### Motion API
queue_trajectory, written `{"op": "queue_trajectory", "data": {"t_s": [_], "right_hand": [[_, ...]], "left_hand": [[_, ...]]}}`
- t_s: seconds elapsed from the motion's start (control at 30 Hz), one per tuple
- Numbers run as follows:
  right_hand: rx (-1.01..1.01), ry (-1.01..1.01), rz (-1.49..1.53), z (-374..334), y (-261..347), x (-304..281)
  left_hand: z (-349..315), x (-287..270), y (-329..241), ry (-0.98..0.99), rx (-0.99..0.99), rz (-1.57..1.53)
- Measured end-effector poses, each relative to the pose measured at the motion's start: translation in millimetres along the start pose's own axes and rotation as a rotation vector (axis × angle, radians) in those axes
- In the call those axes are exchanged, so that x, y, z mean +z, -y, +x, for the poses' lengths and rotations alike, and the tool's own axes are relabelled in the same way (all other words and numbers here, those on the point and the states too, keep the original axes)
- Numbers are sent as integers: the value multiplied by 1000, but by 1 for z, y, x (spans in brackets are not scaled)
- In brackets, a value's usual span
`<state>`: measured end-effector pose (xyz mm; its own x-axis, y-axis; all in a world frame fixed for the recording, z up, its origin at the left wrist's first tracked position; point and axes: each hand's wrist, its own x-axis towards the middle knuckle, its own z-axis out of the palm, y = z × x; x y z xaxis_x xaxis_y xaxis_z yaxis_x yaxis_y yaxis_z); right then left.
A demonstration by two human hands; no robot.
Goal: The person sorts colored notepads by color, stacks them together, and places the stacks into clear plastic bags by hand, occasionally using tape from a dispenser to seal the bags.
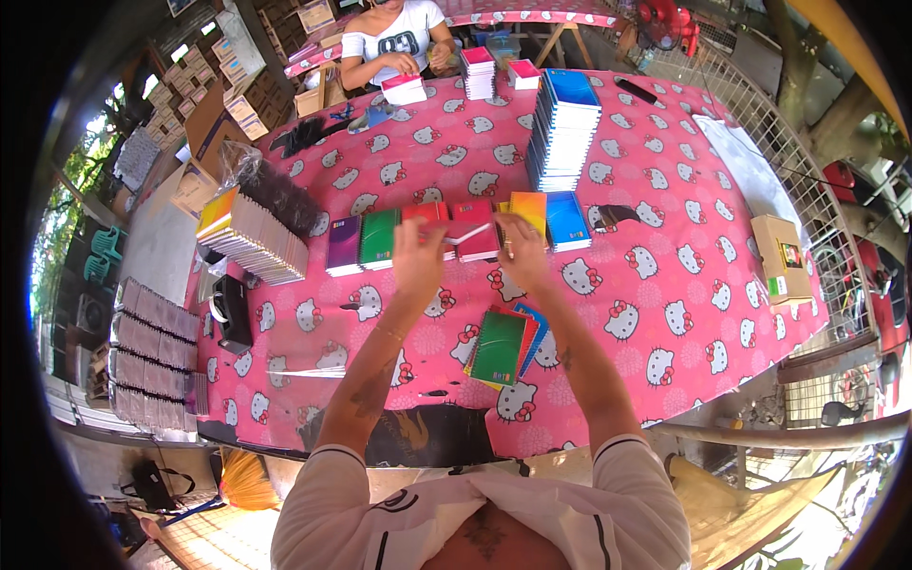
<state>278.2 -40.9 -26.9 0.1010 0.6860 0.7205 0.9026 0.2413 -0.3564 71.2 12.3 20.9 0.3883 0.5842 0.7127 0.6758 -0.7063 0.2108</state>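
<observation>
Across the table's middle runs a row of notebook piles: purple (pixel 344 245), green (pixel 380 237), bright red (pixel 425 213), dark red (pixel 472 217), yellow (pixel 528 209) and blue (pixel 568 223). My left hand (pixel 421 252) reaches over the bright red pile, its fingertips blurred beside the dark red one. At the dark red notebook's right edge, my right hand (pixel 518 249) has its fingers closed, in front of the yellow pile. A white page edge shows tilted between both hands. Nearer to me lies a fanned set of spiral notebooks (pixel 499 348), green uppermost, with red, blue and yellow showing beneath.
A tall blue-topped notebook stack (pixel 564 133) stands behind the row. Left are a long notebook stack (pixel 252 237), a black tape dispenser (pixel 230 313) and wrapped bundles (pixel 152 361). A cardboard box (pixel 782 259) sits at right. Across the table, another person (pixel 394 47) handles notebooks.
</observation>
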Motion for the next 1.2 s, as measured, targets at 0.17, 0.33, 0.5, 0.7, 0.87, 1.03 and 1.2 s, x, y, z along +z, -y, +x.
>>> {"op": "queue_trajectory", "data": {"t_s": [0.17,0.33,0.5,0.7,0.87,1.03,1.2], "right_hand": [[-24,365,-279,-29,-53,-10],[290,77,328,-34,-12,-63],[748,-156,1214,-76,-9,-77],[442,34,945,-115,14,-58],[493,56,626,-143,14,-49],[477,51,402,-141,17,-50],[550,187,446,-162,27,-68]], "left_hand": [[2,-39,5,116,-125,-269],[-8,-83,25,381,-627,-1065],[-20,-79,6,264,-749,-1301],[-56,-47,-25,345,-717,-1563],[-144,-21,-63,593,-134,-665],[-131,-13,-56,584,-178,-706],[-144,-19,-50,625,-298,-928]]}}
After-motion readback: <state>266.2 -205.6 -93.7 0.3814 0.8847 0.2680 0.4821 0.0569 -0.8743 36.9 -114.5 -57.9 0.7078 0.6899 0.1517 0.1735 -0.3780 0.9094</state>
